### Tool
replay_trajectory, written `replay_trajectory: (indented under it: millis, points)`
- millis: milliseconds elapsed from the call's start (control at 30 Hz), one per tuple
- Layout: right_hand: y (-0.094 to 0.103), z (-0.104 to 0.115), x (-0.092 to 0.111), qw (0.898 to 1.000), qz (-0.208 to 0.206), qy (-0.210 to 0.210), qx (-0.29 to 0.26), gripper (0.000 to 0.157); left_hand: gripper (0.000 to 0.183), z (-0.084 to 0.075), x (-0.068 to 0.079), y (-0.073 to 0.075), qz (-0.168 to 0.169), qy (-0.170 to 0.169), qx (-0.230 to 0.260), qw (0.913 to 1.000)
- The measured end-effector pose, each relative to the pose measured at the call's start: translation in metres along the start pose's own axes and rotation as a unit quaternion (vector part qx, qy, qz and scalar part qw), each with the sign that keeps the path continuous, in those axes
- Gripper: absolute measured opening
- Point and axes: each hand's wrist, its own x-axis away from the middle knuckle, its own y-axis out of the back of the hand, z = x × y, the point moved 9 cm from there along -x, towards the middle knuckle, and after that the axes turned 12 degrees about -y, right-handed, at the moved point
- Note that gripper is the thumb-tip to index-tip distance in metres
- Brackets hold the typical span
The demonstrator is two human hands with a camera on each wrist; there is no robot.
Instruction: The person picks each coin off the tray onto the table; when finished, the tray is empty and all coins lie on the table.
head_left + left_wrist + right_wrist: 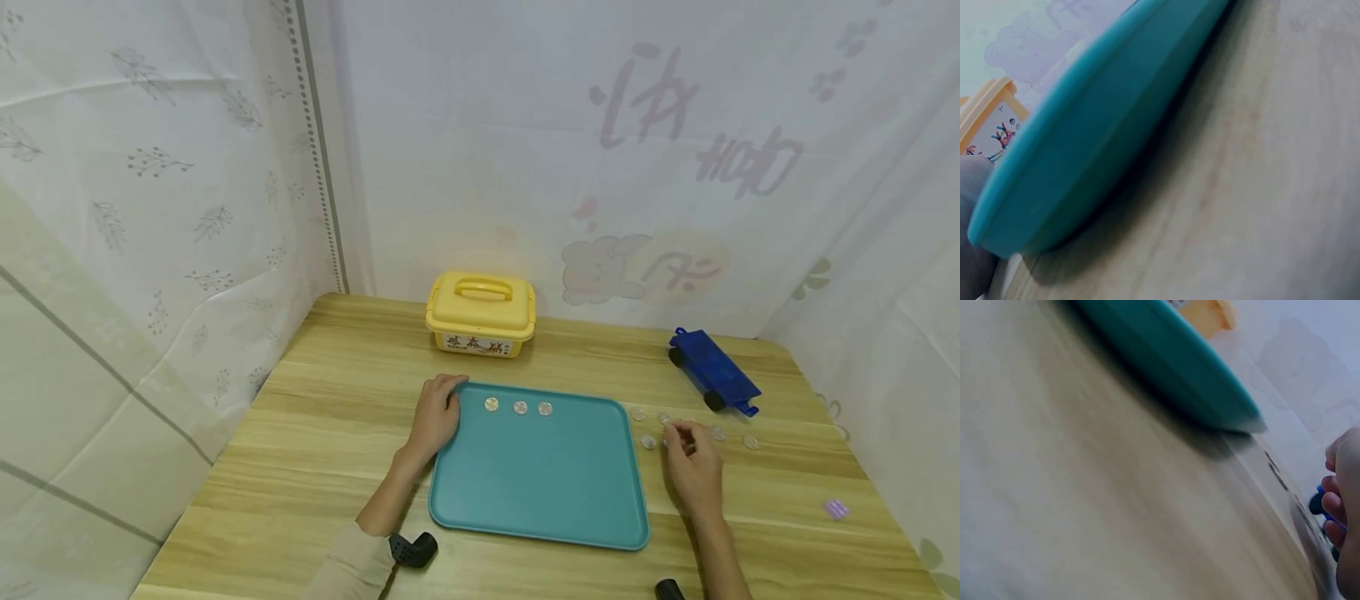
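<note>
By the blue cart (712, 367), the right hand (695, 469) seemingly covers some coins (663, 417).

Teal rectangular tray (540, 475): rounded corners, low raised rim, upright, flat on bench (300, 433), long sides running left to right. Left hand (437, 417) touches its far left corner. Three small round coin-like discs (520, 407) lie flat inside near the far rim, in a row, mutually apart; leftmost yellower, other two silvery. Further small round silvery discs (751, 442) scattered on bench right of tray, two just beside its rim, others around right hand (693, 471). Exact count unclear, fingers partly covering; face markings too small to read.
</note>
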Motion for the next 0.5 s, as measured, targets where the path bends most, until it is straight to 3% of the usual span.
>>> replay_trajectory:
  millis: [267,500]
  points:
    - [-0.032,0.027,0.003,0.997,0.08,0.018,-0.003,0.018,0.034,0.002,-0.003,0.0,0.002,0.01,0.001,0.9999]
    - [-0.064,0.063,0.011,0.986,0.135,0.094,0.002,0.019,0.033,0.003,0.0,-0.003,0.003,0.014,0.003,0.9999]
